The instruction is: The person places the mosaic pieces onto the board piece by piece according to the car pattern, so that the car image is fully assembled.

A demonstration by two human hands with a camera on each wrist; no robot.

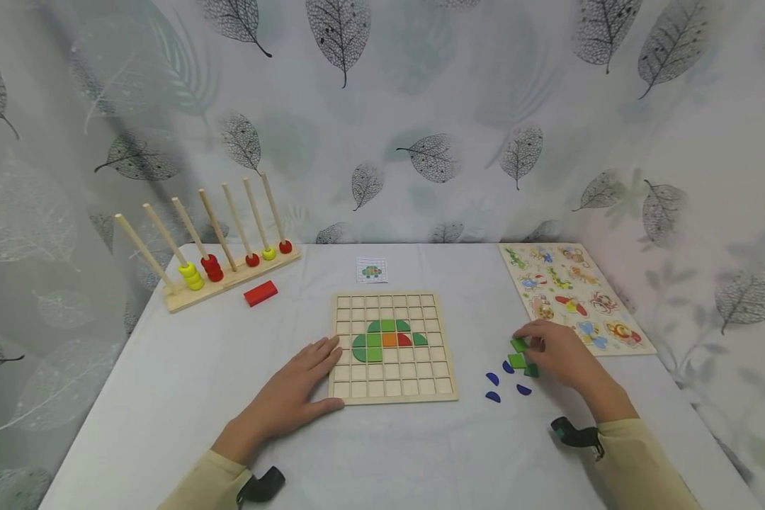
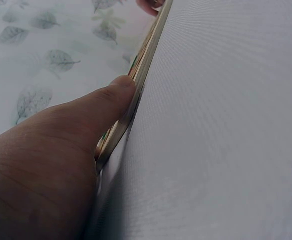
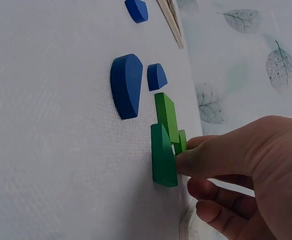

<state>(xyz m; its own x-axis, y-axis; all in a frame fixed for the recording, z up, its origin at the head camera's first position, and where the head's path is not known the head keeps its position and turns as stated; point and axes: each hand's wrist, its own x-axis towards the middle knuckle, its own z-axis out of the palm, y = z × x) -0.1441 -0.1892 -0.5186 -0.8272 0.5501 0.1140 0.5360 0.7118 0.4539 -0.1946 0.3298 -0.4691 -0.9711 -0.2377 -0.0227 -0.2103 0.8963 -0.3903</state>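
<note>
while left hand point(image 1: 296, 386) steadies grid board point(image 1: 392, 386), right hand point(image 1: 557, 354) touches green pieces point(image 1: 520, 354).

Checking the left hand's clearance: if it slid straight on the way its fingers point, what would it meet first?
The left hand already touches the grid board; sliding on, its fingers would likely meet the green pieces first.

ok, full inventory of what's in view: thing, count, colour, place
grid board: 1, pale wood, table centre, partly filled with green, orange and red tiles
green tiles: about 3, loose, right of board
blue pieces: 4, rounded, beside green tiles
pattern card: 1, white, behind board
red block: 1, by the rack
peg rack: 1, wood, seven rods, yellow and red beads, far left
animal puzzle: 1, multicoloured, far right
left hand: flat on board's left edge
right hand: grip on green tiles
</note>
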